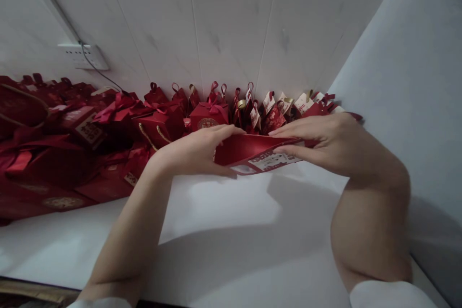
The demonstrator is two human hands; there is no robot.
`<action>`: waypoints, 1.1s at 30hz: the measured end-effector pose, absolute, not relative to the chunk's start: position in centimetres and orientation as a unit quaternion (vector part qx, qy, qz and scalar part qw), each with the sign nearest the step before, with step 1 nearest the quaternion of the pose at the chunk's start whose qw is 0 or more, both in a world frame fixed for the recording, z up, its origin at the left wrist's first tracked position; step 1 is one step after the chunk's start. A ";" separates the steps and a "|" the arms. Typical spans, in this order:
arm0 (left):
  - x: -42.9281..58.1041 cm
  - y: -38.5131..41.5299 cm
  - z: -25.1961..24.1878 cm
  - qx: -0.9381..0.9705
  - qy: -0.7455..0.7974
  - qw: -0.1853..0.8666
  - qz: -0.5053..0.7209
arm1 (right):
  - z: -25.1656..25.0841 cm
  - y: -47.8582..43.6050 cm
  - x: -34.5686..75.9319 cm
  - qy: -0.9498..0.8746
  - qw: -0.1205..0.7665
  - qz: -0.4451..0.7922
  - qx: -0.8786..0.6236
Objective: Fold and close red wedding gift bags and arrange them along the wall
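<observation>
Head view: two bare hands grip an open-topped red gift carton (241,147) above the white table (202,274), just in front of a crowded row of wrapped favors. The left hand (197,151) is clamped around the carton's left end, fingers at the far rim and thumb along the near side. The right hand (325,144) pinches the right end, fingers over the far edge and thumb on the printed near panel (269,160). The mouth gapes widest near the left hand and narrows toward the right; whether the carton's base touches the table cannot be told.

Good handling here appears to call for light, matched pressure at both ends, since the thin walls look likely to crease if one hand squeezes harder. Working the fingertips along the rim, rather than pressing mid-panel, should spare the printed face and hold the edges square. A little clearance behind would also help: the ribbon-looped favor boxes (254,115) stand close by, and a loop could snag a knuckle. To the left, a box with gold cord handles (164,125) sits near the left wrist, leaving that elbow better swung toward the bare front of the table.
</observation>
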State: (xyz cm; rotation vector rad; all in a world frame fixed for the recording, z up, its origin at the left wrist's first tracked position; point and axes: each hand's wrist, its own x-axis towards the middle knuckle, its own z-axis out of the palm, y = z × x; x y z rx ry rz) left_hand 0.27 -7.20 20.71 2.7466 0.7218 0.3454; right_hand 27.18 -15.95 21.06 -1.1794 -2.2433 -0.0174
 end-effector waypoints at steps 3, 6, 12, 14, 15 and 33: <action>1.2 -8.4 20.7 0.956 0.226 0.162 0.096 | 20.7 -15.4 26.4 -0.862 0.237 0.028 -0.446; 2.6 -9.5 20.1 0.958 0.250 0.132 0.056 | 20.2 -14.6 24.9 -0.878 0.175 0.061 -0.442; 4.0 -8.1 17.8 0.946 0.311 0.076 -0.039 | 19.9 -13.7 23.6 -0.871 0.203 0.096 -0.436; 3.6 -7.3 17.6 0.940 0.323 0.102 -0.045 | 20.0 -13.8 24.1 -0.862 0.228 0.097 -0.441; 3.4 -6.9 17.6 0.937 0.325 0.115 -0.046 | 20.1 -13.8 24.3 -0.859 0.233 0.097 -0.445; 4.6 -6.3 17.4 0.923 0.286 0.215 0.143 | 19.6 -13.1 23.9 -0.853 0.252 0.052 -0.454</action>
